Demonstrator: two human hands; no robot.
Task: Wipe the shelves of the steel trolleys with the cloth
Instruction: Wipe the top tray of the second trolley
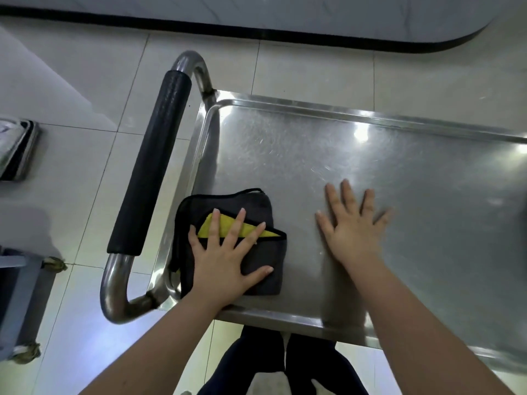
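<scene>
A folded dark grey cloth with a yellow inner face lies in the near left corner of the steel trolley's top shelf. My left hand presses flat on the cloth with fingers spread. My right hand rests palm down on the bare steel to the right of the cloth, fingers apart, holding nothing. The shelf has a raised rim and shows fine scratches and light glare.
The trolley's tubular handle with a black foam grip stands at the left end. A steel tray sits at the far left, and another cart with casters below it. Tiled floor surrounds the trolley; a dark-edged counter runs along the top.
</scene>
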